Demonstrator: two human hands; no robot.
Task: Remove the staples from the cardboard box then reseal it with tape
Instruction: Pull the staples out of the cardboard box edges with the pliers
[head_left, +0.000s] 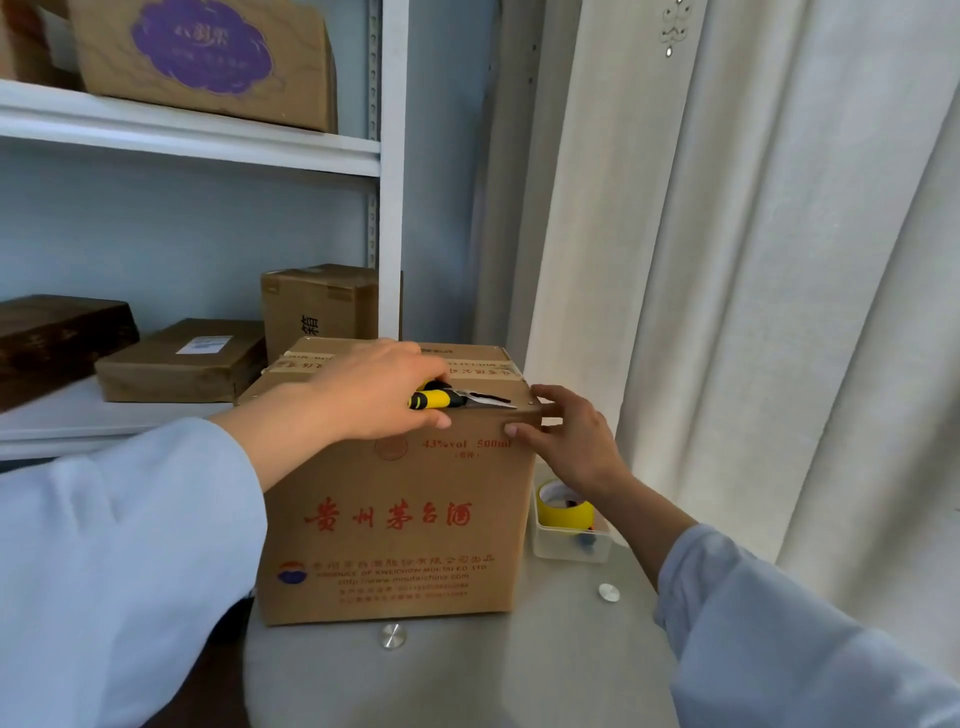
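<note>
Under both hands, brown cardboard box (395, 519), red Chinese lettering on the near face, upright on a grey tabletop (519, 675). Left hand (363, 395) over the front edge of the top, fingers curled round yellow-and-black pliers (457, 399), metal nose lying flat along that edge and pointing toward the right hand. Right hand (566, 441) at the box's front right top corner, fingers bent over the corner, thumb pressed to the near face, holding nothing else. Small metal staple heads (530, 401) just beyond the pliers' tip, beside the right fingertips; whether the nose touches one, impossible to tell. Strips of printed tape across the box top beyond the left hand. Below the right wrist, just beside the box, a clear plastic tub (571, 543) with a roll of yellow tape (565, 506) standing in it. Two round metal discs on the tabletop near the box's base. Beyond the left forearm, white shelving (208, 150) with more cartons and flat parcels. Past the right hand, pale curtain (779, 260). Light blue sleeves on both arms.
</note>
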